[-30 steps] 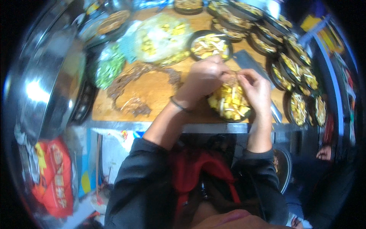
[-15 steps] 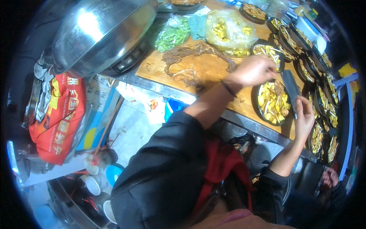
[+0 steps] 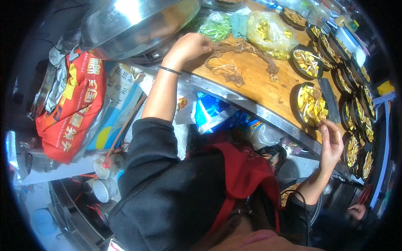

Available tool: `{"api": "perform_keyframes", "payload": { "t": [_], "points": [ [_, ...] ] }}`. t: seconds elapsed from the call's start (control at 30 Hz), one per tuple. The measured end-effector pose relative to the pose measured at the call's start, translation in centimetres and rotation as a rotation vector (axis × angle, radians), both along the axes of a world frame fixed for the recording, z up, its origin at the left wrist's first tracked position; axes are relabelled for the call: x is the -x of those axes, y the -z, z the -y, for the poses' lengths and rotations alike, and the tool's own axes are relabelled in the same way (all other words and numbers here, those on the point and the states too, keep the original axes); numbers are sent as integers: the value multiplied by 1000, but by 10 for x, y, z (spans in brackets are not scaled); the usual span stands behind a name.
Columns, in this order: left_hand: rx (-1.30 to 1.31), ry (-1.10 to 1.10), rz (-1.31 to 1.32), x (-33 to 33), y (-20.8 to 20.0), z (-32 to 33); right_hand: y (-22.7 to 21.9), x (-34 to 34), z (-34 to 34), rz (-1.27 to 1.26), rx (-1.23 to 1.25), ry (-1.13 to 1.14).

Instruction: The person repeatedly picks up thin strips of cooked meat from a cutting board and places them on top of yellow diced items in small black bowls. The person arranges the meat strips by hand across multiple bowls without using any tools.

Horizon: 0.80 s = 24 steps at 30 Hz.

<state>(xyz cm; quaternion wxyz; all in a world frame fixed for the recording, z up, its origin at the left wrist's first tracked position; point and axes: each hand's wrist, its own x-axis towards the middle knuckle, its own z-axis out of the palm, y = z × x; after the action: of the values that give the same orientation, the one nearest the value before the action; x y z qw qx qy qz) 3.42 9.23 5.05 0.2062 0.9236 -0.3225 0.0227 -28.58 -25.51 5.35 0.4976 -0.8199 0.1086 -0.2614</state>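
My left hand (image 3: 190, 47) is at the left end of a wooden board (image 3: 257, 81). Its fingers are curled together against strips of dark brown meat (image 3: 228, 75); whatever lies between the fingertips is hidden. Close to the board's front right edge is my right hand (image 3: 331, 142), thumb and fingers apart, apparently holding nothing. Just beyond it stands a black bowl (image 3: 300, 109) of yellow chunks and pale strips. A dark flat slab, perhaps a blade (image 3: 328, 100), lies along the bowl's right side. Farther back sits another filled black bowl (image 3: 307, 76).
Several filled dark bowls (image 3: 352, 150) crowd the right side. Bags of yellow chunks (image 3: 264, 33) and green vegetables (image 3: 215, 27) lie behind the board. A large metal lid (image 3: 138, 29) covers the back left. A red bag (image 3: 75, 113) sits left; another person's hand (image 3: 356, 211) shows lower right.
My left hand has moved from above the bowl at right to the meat at the left. My right hand has drawn slightly nearer, away from the dark slab. The view has shifted.
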Motion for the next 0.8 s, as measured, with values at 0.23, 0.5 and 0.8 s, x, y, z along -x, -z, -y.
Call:
{"api": "perform_keyframes", "payload": {
  "t": [0.23, 0.5, 0.8],
  "points": [
    [-124, -16, 125, 30, 18, 6, -7, -15, -33, -107, 133, -64],
    [18, 443, 81, 58, 27, 32, -1, -32, -54, -99, 188, -168],
    [289, 265, 19, 48, 46, 76, 23, -84, -85, -183, -38, -236]
  ]
}}
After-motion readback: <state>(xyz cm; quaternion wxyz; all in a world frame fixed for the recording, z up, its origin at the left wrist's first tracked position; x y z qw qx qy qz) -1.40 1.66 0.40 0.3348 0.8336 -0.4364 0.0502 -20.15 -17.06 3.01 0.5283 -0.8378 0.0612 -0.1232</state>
